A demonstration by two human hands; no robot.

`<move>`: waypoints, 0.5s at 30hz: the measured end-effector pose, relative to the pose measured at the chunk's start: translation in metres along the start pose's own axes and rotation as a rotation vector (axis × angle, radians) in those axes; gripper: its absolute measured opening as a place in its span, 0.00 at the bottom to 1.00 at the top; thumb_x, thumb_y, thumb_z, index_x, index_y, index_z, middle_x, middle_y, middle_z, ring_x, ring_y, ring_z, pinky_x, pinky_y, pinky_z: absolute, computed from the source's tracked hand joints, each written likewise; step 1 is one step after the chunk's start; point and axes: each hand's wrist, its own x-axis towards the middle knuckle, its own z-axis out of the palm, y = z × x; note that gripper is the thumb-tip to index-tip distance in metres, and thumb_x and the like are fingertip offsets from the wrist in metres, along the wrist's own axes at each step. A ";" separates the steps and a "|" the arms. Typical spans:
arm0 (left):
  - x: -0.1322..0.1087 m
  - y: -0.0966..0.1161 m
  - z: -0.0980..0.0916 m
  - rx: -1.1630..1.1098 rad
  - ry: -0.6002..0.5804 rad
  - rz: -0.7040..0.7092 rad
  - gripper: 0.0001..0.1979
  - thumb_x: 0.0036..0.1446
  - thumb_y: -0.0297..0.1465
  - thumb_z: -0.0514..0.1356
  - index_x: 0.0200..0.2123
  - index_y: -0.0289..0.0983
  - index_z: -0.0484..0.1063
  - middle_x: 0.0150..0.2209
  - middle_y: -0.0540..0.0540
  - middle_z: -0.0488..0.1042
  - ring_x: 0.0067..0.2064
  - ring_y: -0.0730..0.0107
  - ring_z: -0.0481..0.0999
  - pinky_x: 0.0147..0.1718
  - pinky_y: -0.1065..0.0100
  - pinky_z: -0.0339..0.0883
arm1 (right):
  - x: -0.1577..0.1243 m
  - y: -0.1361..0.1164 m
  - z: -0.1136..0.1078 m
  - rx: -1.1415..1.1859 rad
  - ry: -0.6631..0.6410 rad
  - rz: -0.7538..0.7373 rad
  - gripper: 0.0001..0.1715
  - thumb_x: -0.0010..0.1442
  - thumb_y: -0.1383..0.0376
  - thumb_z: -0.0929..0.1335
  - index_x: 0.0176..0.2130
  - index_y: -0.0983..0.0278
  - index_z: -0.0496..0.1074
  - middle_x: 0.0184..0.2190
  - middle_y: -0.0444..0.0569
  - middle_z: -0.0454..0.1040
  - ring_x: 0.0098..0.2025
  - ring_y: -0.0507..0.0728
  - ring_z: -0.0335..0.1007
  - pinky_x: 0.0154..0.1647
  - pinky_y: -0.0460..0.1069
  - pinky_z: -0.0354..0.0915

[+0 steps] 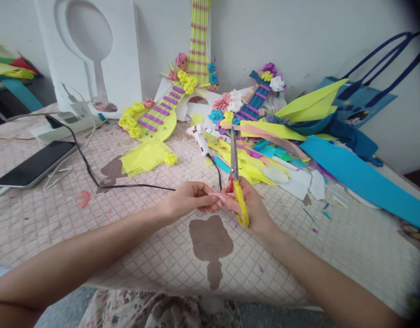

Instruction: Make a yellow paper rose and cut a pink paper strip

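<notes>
At the middle of the table my two hands meet over a small pink piece (227, 194), which looks like rolled or folded paper. My left hand (196, 197) pinches its left end between thumb and fingers. With thumb and fingertips my right hand (247, 205) holds the other side of the piece. Scissors (234, 159) with a yellow and red handle rest in my right hand too, blades pointing up and away. Just beyond the hands lies a white glue gun (199, 139), its black cord running toward me.
Yellow sheets (143, 157) and a phone (34, 164) lie to the left. Decorated paper guitars (158, 116) lean at the back. Paper scraps (251, 159), a long blue strip (367, 177) and a blue bag (363, 100) are right. A black cable (135, 185) crosses left.
</notes>
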 end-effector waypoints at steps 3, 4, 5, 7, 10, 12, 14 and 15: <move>-0.001 0.000 0.000 -0.002 0.005 0.008 0.15 0.50 0.39 0.65 0.29 0.31 0.71 0.26 0.46 0.76 0.26 0.77 0.71 0.26 0.75 0.61 | 0.000 0.000 0.000 -0.019 0.001 0.008 0.23 0.47 0.58 0.74 0.36 0.58 0.58 0.27 0.38 0.65 0.25 0.49 0.64 0.23 0.46 0.59; -0.001 0.001 0.001 -0.002 0.006 0.008 0.15 0.50 0.39 0.65 0.29 0.31 0.71 0.26 0.46 0.76 0.26 0.77 0.71 0.26 0.75 0.61 | 0.000 -0.001 0.000 -0.027 0.000 0.010 0.23 0.47 0.58 0.74 0.36 0.58 0.58 0.27 0.38 0.65 0.24 0.49 0.63 0.22 0.45 0.57; -0.002 0.001 0.001 0.000 0.007 0.006 0.15 0.51 0.39 0.65 0.30 0.31 0.71 0.26 0.46 0.76 0.26 0.77 0.71 0.26 0.75 0.61 | 0.000 -0.001 0.000 -0.033 0.000 0.010 0.23 0.47 0.58 0.74 0.36 0.58 0.58 0.27 0.38 0.65 0.24 0.49 0.63 0.21 0.45 0.56; -0.002 0.001 0.001 0.003 0.013 0.004 0.15 0.51 0.39 0.65 0.30 0.30 0.71 0.25 0.47 0.75 0.26 0.78 0.71 0.25 0.75 0.61 | 0.000 -0.003 0.000 -0.040 -0.002 0.010 0.23 0.47 0.58 0.74 0.36 0.58 0.58 0.26 0.38 0.65 0.24 0.49 0.63 0.21 0.45 0.55; -0.002 0.001 0.001 0.003 0.023 0.001 0.15 0.51 0.39 0.65 0.29 0.31 0.70 0.26 0.46 0.76 0.26 0.78 0.71 0.26 0.75 0.61 | -0.001 -0.005 0.002 -0.041 0.006 0.022 0.24 0.47 0.57 0.74 0.36 0.58 0.58 0.26 0.39 0.65 0.24 0.49 0.63 0.21 0.45 0.55; -0.002 0.000 0.001 0.002 0.030 0.009 0.16 0.50 0.39 0.65 0.29 0.31 0.70 0.26 0.46 0.76 0.27 0.78 0.71 0.27 0.74 0.62 | -0.001 -0.006 0.002 -0.032 0.010 0.038 0.24 0.46 0.57 0.74 0.36 0.58 0.58 0.27 0.39 0.66 0.24 0.49 0.64 0.21 0.45 0.57; -0.001 -0.001 0.001 0.011 0.034 0.023 0.16 0.50 0.39 0.65 0.29 0.31 0.69 0.26 0.46 0.76 0.27 0.78 0.70 0.28 0.74 0.62 | -0.001 -0.006 0.003 -0.019 0.007 0.048 0.24 0.46 0.56 0.74 0.36 0.58 0.58 0.28 0.40 0.67 0.24 0.50 0.64 0.21 0.46 0.58; -0.001 -0.001 0.001 0.019 0.032 0.029 0.16 0.50 0.39 0.65 0.29 0.31 0.69 0.26 0.46 0.76 0.27 0.78 0.70 0.28 0.74 0.62 | -0.001 -0.005 0.003 -0.017 0.007 0.047 0.24 0.46 0.56 0.74 0.36 0.58 0.58 0.28 0.40 0.67 0.24 0.50 0.63 0.21 0.46 0.58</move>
